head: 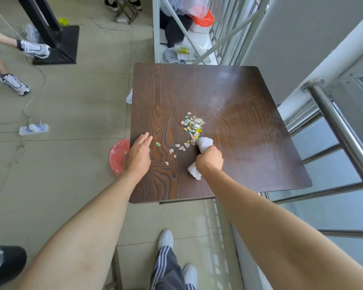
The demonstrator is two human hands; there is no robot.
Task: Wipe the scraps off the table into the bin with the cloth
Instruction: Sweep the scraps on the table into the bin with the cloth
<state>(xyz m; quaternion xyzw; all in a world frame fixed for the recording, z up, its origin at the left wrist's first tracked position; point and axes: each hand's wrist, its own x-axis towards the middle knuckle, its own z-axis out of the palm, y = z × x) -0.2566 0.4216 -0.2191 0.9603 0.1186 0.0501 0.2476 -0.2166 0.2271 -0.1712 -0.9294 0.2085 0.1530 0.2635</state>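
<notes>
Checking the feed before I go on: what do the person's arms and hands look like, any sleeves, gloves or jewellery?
Both arms are bare up to the frame edge, no sleeves in view. The left hand and right hand are ungloved, with no rings, watch or wristbands visible. No markings or cables on either arm.

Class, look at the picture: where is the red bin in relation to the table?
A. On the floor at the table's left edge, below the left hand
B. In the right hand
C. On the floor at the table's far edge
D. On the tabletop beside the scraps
A: the red bin sits on the floor against the table's left edge, partly hidden under the left hand.
</notes>
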